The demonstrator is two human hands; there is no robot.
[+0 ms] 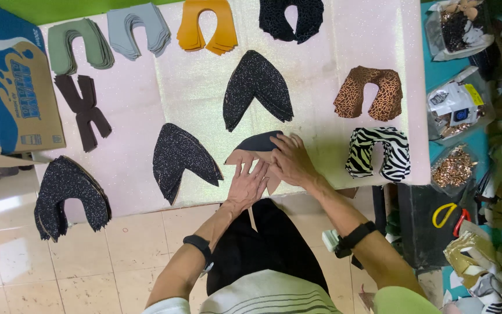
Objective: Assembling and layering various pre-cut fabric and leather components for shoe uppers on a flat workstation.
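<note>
Head view, looking down on a pale glittering surface laid with cut shoe-upper pieces. The left hand lies flat, fingers spread, palm down on a tan-backed V-shaped piece at the near edge of the surface. The right hand is likewise open and flat, its fingertips pressing the same piece just beside the left hand; neither hand grips anything. The piece shows a dark face at its top and a tan underside beneath the hands.

Counted stacks: three black glitter V-shaped stacks, one centre, one to the left, one overhanging the left corner. Along the far edge, four U-shaped stacks: green, grey, orange and black lace. One brown X-shaped stack lies at left. At right, one leopard-print stack and one zebra-print stack. A blue cardboard box stands at far left.
</note>
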